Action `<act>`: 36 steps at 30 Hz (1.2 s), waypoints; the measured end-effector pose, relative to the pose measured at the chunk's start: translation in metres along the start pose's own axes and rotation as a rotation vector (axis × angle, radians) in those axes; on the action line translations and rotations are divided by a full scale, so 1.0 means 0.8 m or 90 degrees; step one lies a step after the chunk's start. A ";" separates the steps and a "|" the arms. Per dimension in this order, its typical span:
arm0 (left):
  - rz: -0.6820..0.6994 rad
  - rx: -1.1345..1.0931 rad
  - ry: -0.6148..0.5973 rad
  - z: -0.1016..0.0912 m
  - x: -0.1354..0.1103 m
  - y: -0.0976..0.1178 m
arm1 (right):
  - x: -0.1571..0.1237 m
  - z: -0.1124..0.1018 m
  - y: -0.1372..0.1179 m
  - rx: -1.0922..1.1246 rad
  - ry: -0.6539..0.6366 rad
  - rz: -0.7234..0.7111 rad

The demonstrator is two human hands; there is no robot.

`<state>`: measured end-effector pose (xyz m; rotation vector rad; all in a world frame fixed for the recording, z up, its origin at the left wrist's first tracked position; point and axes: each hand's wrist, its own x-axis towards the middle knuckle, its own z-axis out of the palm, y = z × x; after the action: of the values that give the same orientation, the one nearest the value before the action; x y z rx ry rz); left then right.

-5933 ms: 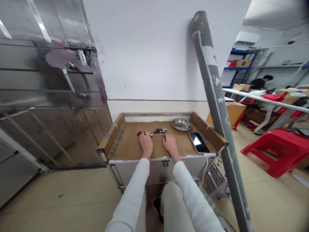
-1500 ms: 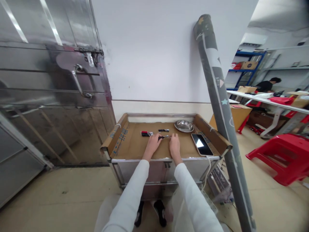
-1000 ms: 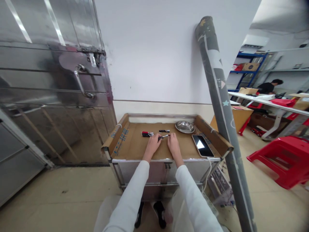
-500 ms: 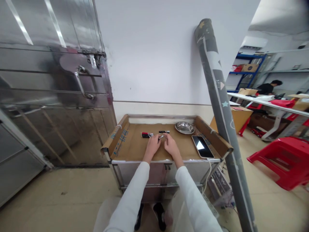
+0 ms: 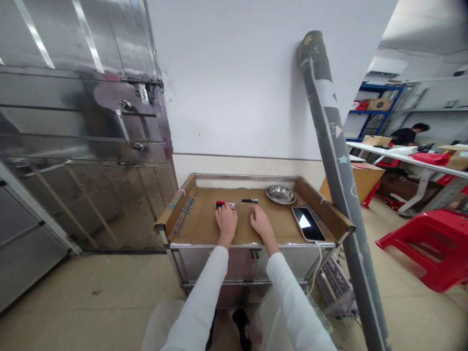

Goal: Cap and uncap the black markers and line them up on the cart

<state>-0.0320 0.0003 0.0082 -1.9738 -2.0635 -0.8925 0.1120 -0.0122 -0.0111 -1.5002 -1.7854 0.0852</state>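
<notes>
fingers of the left hand (image 5: 227,222) bent over pens (image 5: 220,203), lower centre; the right hand (image 5: 261,223) curled near a black pen (image 5: 249,200); i couldn't tell either grip.

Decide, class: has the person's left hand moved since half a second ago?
Yes. Judged against the metal bowl, the left hand has shifted left, farther from it, towards the red pen.

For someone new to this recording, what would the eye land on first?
Probably the tall gray roll slanting upward by the right end of the cart. Next, the shiny metal door at far left and the bright red stool at far right. Lower center, the left hand is at some pen-like items, the right hand nearby.
</notes>
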 end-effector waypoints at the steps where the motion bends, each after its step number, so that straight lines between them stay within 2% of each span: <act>1: -0.014 0.011 -0.001 0.000 0.000 -0.001 | 0.000 0.001 0.001 -0.007 0.000 0.001; 11: -0.051 0.058 -0.008 -0.001 -0.003 0.001 | 0.003 0.005 0.009 -0.033 -0.027 -0.006; 36: -0.030 0.065 -0.040 0.000 -0.002 0.000 | 0.005 0.008 0.013 -0.019 -0.015 -0.007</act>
<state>-0.0320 -0.0006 0.0072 -1.9328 -2.1517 -0.7269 0.1163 -0.0033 -0.0192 -1.5159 -1.8209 0.0703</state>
